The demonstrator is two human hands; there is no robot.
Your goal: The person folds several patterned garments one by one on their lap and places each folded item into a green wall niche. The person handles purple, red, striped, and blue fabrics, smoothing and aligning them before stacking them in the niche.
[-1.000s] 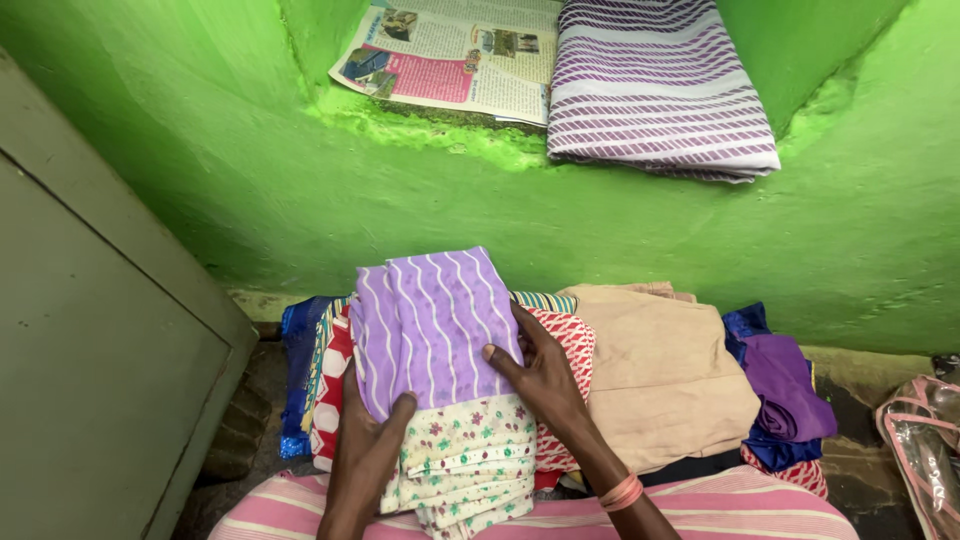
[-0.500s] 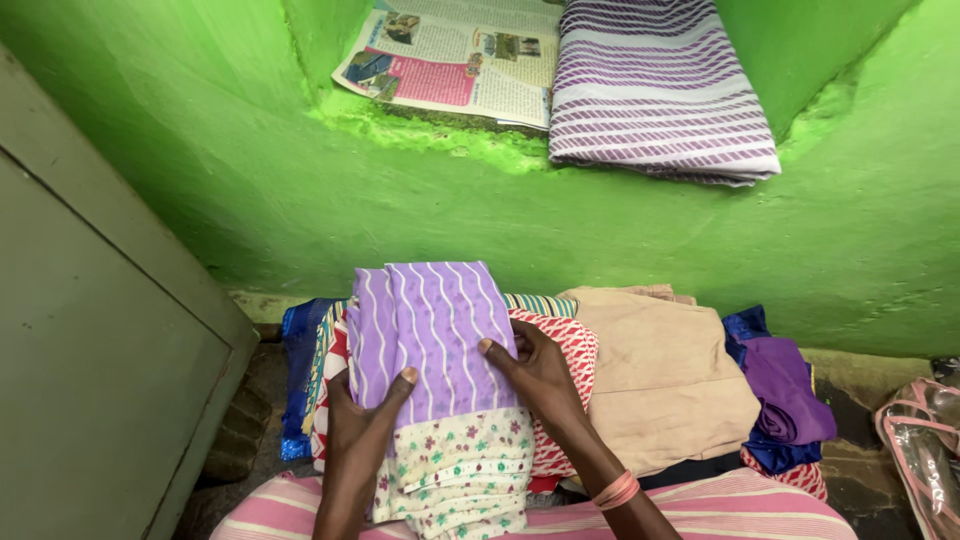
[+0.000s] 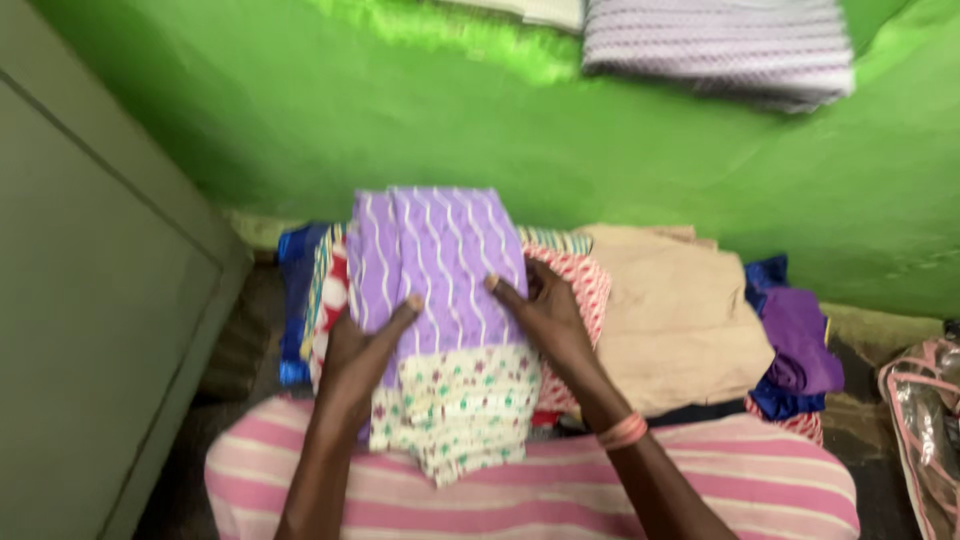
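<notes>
A folded purple cloth with wavy white stripes and a cream flowered border point(image 3: 435, 270) is held up in front of me. My left hand point(image 3: 360, 350) grips its left edge, thumb on the front. My right hand point(image 3: 545, 315) grips its right edge, fingers spread on the purple part; a pink band circles that wrist. The cloth's lower end hangs over my pink-striped lap point(image 3: 560, 490). Behind it lies a pile of folded clothes: red-and-white patterned point(image 3: 575, 285), blue point(image 3: 295, 300) and a tan piece point(image 3: 675, 315).
A green wall rises ahead with a ledge holding a folded purple-and-white striped cloth point(image 3: 720, 45). A grey cabinet side point(image 3: 90, 300) stands at the left. Purple and blue fabric point(image 3: 800, 345) lies at the right, beside a clear bag with pink trim point(image 3: 925, 420).
The view has tilted down and blurred, so the ledge and its paper slid toward the top edge. Both hands keep their hold on the purple cloth, which sits higher in view.
</notes>
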